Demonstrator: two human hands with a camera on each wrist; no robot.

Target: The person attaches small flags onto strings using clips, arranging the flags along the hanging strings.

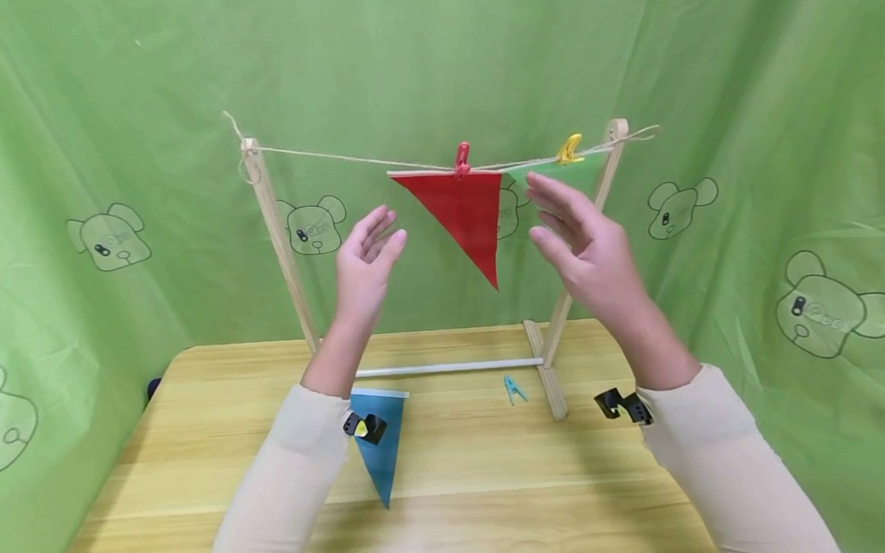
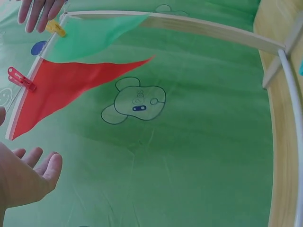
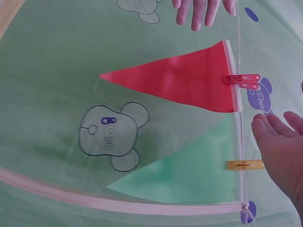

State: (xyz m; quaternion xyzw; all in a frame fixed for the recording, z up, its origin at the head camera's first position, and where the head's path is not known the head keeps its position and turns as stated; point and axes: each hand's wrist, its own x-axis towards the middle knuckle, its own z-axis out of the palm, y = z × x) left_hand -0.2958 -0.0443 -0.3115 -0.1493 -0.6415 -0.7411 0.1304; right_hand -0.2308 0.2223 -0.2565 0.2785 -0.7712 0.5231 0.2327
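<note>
A red triangular pennant [image 1: 469, 217] hangs from the string [image 1: 346, 157], fixed by a red clothespin [image 1: 462, 159]. To its right a green pennant [image 3: 199, 165] hangs under a yellow clothespin [image 1: 569, 149]. My left hand [image 1: 366, 259] is raised left of the red pennant, apart from it, fingers loosely bent and holding nothing. On the other side my right hand [image 1: 579, 240] is raised in front of the green pennant, its fingers relaxed and nothing in them. A blue pennant [image 1: 382, 442] lies on the table beside my left forearm, and a blue clothespin [image 1: 514, 390] lies farther right.
Two wooden posts [image 1: 278, 235] carry the string, joined low down by a white rod [image 1: 455, 367]. A wooden foot [image 1: 547, 379] supports the right post on the wooden table [image 1: 482, 458]. Green cloth [image 1: 432, 68] with printed bear heads surrounds the table.
</note>
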